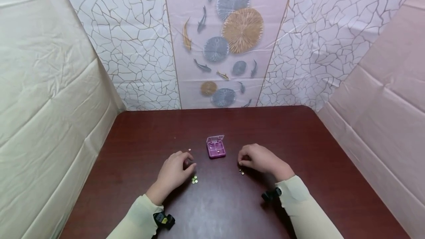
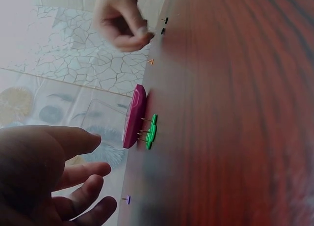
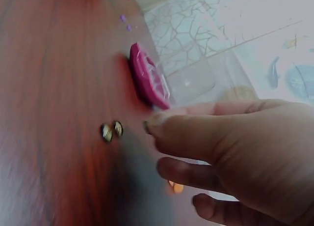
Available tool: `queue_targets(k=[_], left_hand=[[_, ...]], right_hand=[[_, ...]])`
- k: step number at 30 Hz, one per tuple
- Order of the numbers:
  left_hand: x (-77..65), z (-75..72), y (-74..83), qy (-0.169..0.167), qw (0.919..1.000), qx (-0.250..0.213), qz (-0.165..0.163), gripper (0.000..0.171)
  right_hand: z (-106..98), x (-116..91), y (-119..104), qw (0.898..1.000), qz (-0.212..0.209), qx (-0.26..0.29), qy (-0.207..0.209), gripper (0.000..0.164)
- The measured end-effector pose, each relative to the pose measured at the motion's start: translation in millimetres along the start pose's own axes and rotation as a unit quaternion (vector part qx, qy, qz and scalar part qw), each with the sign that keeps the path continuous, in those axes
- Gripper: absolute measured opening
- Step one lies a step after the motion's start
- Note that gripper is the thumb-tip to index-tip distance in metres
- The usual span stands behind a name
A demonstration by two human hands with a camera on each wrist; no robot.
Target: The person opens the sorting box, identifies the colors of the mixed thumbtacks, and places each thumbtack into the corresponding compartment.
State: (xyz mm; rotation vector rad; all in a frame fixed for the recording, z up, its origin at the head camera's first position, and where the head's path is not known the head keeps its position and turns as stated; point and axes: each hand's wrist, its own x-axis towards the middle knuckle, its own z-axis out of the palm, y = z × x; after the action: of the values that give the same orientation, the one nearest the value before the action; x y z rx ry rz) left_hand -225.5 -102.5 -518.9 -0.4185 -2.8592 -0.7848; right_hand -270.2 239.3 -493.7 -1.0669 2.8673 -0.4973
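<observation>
Case [image 1: 216, 154] on table [image 1: 219, 209]; tack cluster [image 1: 194, 179] front-left of it, tack pair [image 1: 242, 173] front-right.

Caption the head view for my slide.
Left hand and right hand flank an open purple box on a dark red table, green thumbtacks nearer the left.

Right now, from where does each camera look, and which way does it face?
Head: worn on the head, facing forward and down at the tabletop; left hand, right hand and sleeves show.
Left wrist: on that wrist, looking low across the tabletop; left hand close, right hand beyond.
Right wrist: on that wrist, looking past the close right hand toward two thumbtacks and the purple box.
Both wrist views share the box and its raised clear lid.
</observation>
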Motion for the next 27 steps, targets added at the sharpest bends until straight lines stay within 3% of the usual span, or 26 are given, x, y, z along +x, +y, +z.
queue_targets(k=[14, 21, 27], left_hand=[[-2.8, 0.3, 5.7, -0.012, 0.9999, -0.008, -0.001, 0.026], [3.2, -7.6, 10.5, -0.004, 0.9998, -0.010, 0.015, 0.026], [4.5, -10.0, 10.0, -0.009, 0.9999, -0.005, 0.009, 0.027]], right_hand=[[11, 51, -18, 0.996, 0.029, -0.014, 0.081, 0.004], [16, 59, -17, 0.996, 0.038, -0.021, 0.077, 0.005], [20, 59, -16, 0.996, 0.043, -0.028, 0.076, 0.004]])
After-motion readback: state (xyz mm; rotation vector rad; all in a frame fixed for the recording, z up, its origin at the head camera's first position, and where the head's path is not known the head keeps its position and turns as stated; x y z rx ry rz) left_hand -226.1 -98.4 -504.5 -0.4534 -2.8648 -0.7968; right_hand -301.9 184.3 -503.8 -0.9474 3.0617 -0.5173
